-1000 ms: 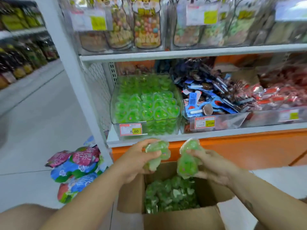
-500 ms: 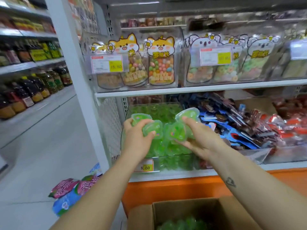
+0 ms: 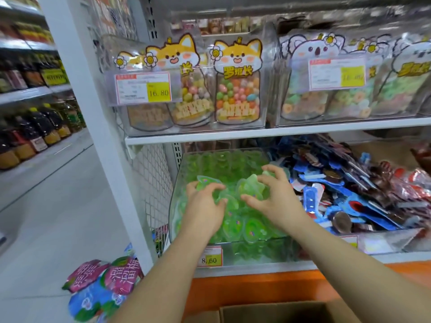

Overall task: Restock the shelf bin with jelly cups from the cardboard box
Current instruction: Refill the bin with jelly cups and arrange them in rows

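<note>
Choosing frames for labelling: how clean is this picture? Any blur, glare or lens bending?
Head view: the left hand, right hand and jelly cups are fairly sharp. Head view: motion blur smears the bags at top right and makes the right price tag unreadable, while the left price tag reads 16.80. Head view: the wide lens tilts the white shelf post. The light is even, with no hard shadows.

- Bin (image 3: 174, 206): clear, glossy plastic.
- Jelly cups (image 3: 251, 227): translucent green plastic, shiny lids.
- Box (image 3: 279, 314): matt brown cardboard.
- Shelf (image 3: 233, 136): smooth, white, looks like painted metal.
</note>
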`<state>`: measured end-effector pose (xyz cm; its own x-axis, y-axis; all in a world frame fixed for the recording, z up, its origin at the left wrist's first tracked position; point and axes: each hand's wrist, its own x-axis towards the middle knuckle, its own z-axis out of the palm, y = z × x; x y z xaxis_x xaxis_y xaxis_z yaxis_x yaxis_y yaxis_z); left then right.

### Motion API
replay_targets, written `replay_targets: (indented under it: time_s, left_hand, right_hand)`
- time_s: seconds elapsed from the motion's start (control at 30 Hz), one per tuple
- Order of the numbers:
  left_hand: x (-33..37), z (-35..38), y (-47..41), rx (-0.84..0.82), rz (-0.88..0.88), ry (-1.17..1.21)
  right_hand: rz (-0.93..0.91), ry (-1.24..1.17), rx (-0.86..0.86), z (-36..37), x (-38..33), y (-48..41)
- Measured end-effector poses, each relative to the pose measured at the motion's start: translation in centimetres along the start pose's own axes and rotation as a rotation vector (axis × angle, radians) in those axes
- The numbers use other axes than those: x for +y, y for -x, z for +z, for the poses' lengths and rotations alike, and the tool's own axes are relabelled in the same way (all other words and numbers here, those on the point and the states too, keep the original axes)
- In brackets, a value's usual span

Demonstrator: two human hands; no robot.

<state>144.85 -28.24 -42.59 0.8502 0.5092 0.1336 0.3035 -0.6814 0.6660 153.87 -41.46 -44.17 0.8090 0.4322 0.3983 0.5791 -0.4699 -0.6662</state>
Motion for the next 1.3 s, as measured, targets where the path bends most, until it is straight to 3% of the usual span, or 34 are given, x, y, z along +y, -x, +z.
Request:
replay_targets:
  time_s: [0.23, 0.5, 0.67, 0.83, 1.07, 1.2, 1.3]
  left_hand:
    - [-0.8, 1.0, 0.2, -0.002, 0.030, -0.123]
    - [-1.5, 1.6, 1.6, 0.069, 0.130, -0.461]
    - [-1.7, 1.8, 2.0, 0.105, 0.190, -0.553]
    - [-2.1, 2.2, 2.8, 0.064, 0.255, -0.555]
    - [-1.5, 2.2, 3.1, 0.133, 0.323, -0.505]
    - [-1.4, 2.4, 3.0, 0.257, 0.445, -0.442]
    - [-1.0, 2.6, 3.0, 0.270, 0.521, -0.456]
  right_hand:
    - [-0.077, 0.078, -0.077, 0.2, -0.1, 0.3]
    - [-0.157, 0.132, -0.046, 0.4, 0.3, 1.2]
    - [-0.206, 0.018, 0.003, -0.2, 0.7, 0.8]
    - [-0.235, -0.046, -0.064, -0.4, 0.9, 1.1]
    - [-0.100, -0.331, 0.008, -3.2, -0.7, 1.3]
    - [0.225, -0.886, -0.025, -5.2, -1.1, 1.4]
    - [0.475, -1.078, -0.067, -5.3, -0.3, 2.2]
